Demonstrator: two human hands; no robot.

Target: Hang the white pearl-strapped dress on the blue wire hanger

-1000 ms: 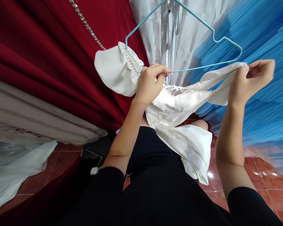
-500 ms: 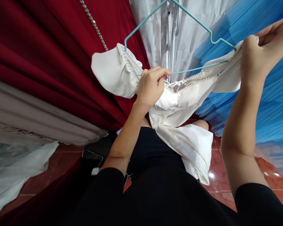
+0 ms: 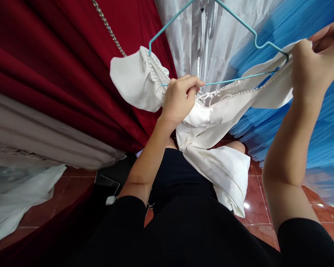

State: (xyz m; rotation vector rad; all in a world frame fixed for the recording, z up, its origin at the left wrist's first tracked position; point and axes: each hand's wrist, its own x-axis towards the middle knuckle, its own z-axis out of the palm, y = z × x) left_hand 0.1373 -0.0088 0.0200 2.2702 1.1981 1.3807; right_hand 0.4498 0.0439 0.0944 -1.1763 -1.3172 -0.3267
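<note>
1. At the centre, over the person's lap: a white, satin-like garment [image 3: 231,167] with ruffled sleeves, its neckline edged with small pearl-like beads [image 3: 233,97]; the lower part lies gathered in folds across the knees.
2. Above it: a pale turquoise wire hanger [image 3: 235,17], its left corner entering the left sleeve and its right corner lying at the opening of the right sleeve.
3. Left hand [image 3: 180,97]: fingers curled narrowly over the hanger's bottom bar, at the garment's neckline.
4. Right hand [image 3: 314,59]: closed on the end of the right sleeve, drawing it out sideways; its outer fingers are cut off by the frame edge.
5. Background, left: deep red draped cloth [image 3: 72,74] crossed by a silvery beaded chain [image 3: 109,29].
6. Background, centre and right: white gathered cloth [image 3: 178,37], then bright blue layered fabric [image 3: 323,148].
7. Below: glossy red floor tiles [image 3: 256,189].
</note>
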